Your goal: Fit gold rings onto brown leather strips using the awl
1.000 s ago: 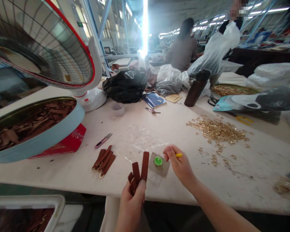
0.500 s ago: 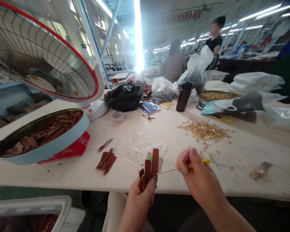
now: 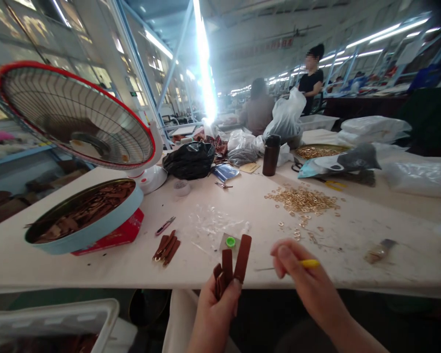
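Observation:
Several brown leather strips (image 3: 244, 255) fan upward from my left hand (image 3: 218, 306), whose thumb presses them near the table's front edge. My right hand (image 3: 301, 274) is closed round a yellow-handled tool (image 3: 310, 264); its thin metal shaft points left and its tip is apart from the strips. Behind the strips lies a small grey piece with a green round cap (image 3: 230, 241). A small pile of brown strips (image 3: 166, 248) with gold-coloured rings rests to the left. Loose gold-coloured rings (image 3: 303, 199) are heaped beyond my right hand.
At the left, a blue round tin (image 3: 84, 235) of brown pieces sits on a red box, beside a fan (image 3: 84, 117). A dark bottle (image 3: 271, 156), a black bag (image 3: 189, 160) and plastic bags stand farther back. Two people are beyond the table.
The tool's tip has moved away from the strips as my right hand shifted slightly down. The longest strip now leans right. The whole view has shifted a little.

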`<state>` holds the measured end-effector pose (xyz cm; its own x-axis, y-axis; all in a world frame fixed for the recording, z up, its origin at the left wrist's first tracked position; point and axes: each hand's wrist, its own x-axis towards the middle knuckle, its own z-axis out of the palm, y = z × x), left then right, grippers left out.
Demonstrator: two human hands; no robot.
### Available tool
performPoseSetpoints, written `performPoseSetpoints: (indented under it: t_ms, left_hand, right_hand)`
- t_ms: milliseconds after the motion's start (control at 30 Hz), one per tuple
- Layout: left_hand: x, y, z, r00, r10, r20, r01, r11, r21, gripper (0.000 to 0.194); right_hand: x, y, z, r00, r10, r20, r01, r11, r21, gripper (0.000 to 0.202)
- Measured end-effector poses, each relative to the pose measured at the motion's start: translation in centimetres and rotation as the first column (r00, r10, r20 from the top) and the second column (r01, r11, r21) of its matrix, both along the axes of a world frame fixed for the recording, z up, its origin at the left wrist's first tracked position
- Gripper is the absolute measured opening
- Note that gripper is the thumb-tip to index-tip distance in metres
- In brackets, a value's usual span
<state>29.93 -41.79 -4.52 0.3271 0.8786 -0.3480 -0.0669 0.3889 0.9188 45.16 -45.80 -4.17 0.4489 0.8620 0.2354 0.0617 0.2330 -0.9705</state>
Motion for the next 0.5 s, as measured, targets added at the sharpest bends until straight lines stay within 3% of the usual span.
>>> performPoseSetpoints:
  t_ms: [67,133,300,500]
  left_hand:
    - [0.3,-0.5,0.2,1.000,-0.008,-0.013,0.008,1.000,0.021,0.032]
    - [0.5,-0.8,0.4,0.999,0.001,-0.035,0.001,0.999,0.047,0.029]
    - [0.4,-1.4,0.4,0.997,0.022,-0.071,-0.018,0.998,0.065,0.021]
    - [0.5,-1.5,0.2,0.994,0.086,-0.065,-0.078,0.990,0.115,0.010]
  right_hand:
    - [-0.7,-0.2,-0.5,0.976,0.204,0.071,-0.193,0.972,-0.133,0.029]
    - [-1.4,-0.1,-0.8,0.947,0.316,0.052,-0.300,0.934,-0.195,0.028]
    - [-2.1,-0.1,-1.0,0.927,0.363,-0.093,-0.375,0.904,-0.206,0.022]
    - [-2.2,-0.3,-1.4,0.900,0.412,-0.142,-0.432,0.886,-0.170,0.008]
